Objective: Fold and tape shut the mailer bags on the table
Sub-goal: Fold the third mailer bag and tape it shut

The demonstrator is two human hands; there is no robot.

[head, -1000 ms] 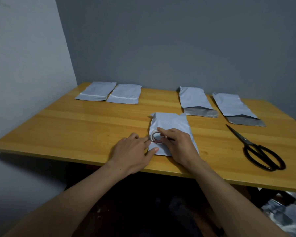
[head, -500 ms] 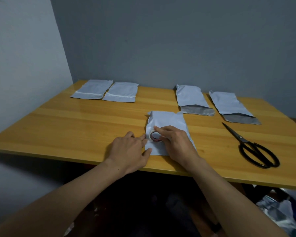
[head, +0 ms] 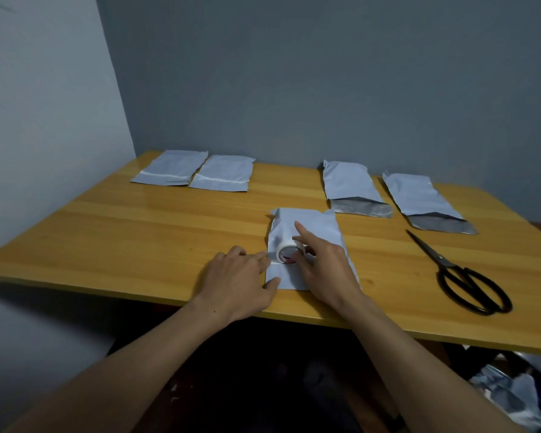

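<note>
Pale grey plastic mailer bag [head: 313,226] lies flat at the near edge of the yellow wooden bench [head: 138,239], roughly centre. It looks shorter than the open ones, so the near end appears folded over.

White tape roll [head: 283,250] stands on edge on the left part of that bag.

Right hand [head: 325,270] grips the tape roll: thumb and lower fingers curled round it, index finger straight, pointing away over the bag.

Left hand [head: 241,281] is palm down with fingers mostly straight and holds nothing. Its fingertips press at the bag's left edge just beside the roll, and the thumb tip touches the bag's near left corner. A short pale strip runs from the roll toward those fingertips. Looks like tape; can't tell if it's stuck down.

Far left of the bench: left taped mailer [head: 171,168] and right taped mailer [head: 222,175], side by side and touching, each with a white band across it.

Far right: inner open mailer [head: 349,182] and outer open mailer [head: 417,195], apart from each other, silver flaps facing the near side.

Black scissors [head: 463,276] lie on the right with blades closed. The tip is near the outer open mailer's flap, handles toward the near edge.

Crumpled plastic [head: 512,398] sits below the bench, lower right.
</note>
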